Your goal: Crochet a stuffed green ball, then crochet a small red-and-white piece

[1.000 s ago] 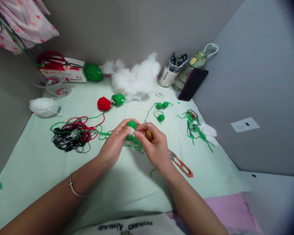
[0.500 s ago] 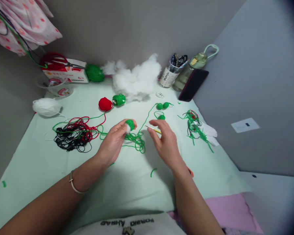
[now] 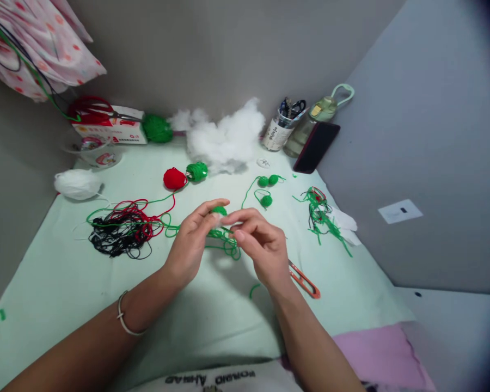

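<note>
My left hand (image 3: 190,242) pinches a small green crocheted piece (image 3: 219,210) with white stuffing showing at its near side. Close against it, my right hand (image 3: 265,247) has its index fingertip at the stuffing. Between the right thumb and fingers is a thin crochet hook (image 3: 227,231), mostly covered by the hand. Loose green yarn (image 3: 231,250) lies in loops on the table just under both hands. Beyond the right hand rest small green crocheted balls (image 3: 266,201) with yarn tails.
A tangle of black yarn (image 3: 116,234) and red strands lies left. Behind are a red yarn ball (image 3: 174,178), white fibre stuffing (image 3: 226,139), a pen cup (image 3: 278,130) and a phone (image 3: 316,147). An orange cutter (image 3: 306,280) lies beside my right wrist; yarn scraps (image 3: 320,215) are farther right.
My right hand has moved left with the hook to meet the crocheted piece in my left hand. The orange cutter is now more exposed. The view has shifted slightly.
</note>
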### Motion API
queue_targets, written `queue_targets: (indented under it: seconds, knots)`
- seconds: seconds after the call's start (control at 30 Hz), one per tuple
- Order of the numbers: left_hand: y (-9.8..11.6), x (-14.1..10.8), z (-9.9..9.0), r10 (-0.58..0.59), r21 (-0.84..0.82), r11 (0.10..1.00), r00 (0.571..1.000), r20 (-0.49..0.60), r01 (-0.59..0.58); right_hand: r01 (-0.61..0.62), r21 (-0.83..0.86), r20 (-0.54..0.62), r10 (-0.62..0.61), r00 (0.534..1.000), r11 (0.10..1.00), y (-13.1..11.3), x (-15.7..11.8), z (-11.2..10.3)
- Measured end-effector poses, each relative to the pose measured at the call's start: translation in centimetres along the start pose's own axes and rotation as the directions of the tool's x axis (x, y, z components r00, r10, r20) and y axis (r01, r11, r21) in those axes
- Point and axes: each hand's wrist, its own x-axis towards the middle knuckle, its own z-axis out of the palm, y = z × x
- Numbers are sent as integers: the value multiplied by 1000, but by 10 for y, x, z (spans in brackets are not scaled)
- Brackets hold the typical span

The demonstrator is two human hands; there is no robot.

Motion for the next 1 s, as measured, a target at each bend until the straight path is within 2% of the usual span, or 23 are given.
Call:
queue_targets:
  seconds: [0.07,0.1,0.13,0.2,0.27,0.37,0.5,0.77,0.9,1.0]
  knots:
    - [0,-2,1,2,8,1000,1000,30,-3,-117,229,14,117,993,966,0,2,1]
    - [0,-3,1,18,13,1000,999,30,-19,-170,272,-8,179,984,947,1,3,1]
    - [0,-4,1,46,22,999,999,17,-46,-218,266,-43,237,971,939,1,4,1]
    - [-1,-5,1,109,47,993,994,-16,-108,-301,151,-75,315,946,942,2,6,-1]
    - [-2,-6,1,125,56,991,992,-1,-125,-347,-8,14,347,938,938,3,7,-3]
    - [-4,-7,2,95,35,995,994,50,-97,-337,-131,156,355,922,932,4,7,-4]
    - [-5,-6,3,108,43,993,993,47,-110,-335,-136,65,346,936,932,6,5,-3]
    - [4,-10,3,89,99,990,989,114,-100,-371,-137,-92,361,928,918,0,8,0]
    - [6,-7,1,82,114,989,991,107,-95,-334,-241,-73,326,942,911,-5,8,-2]
    - [6,-3,-1,75,107,991,993,96,-85,-285,-328,5,303,953,901,-7,6,-4]
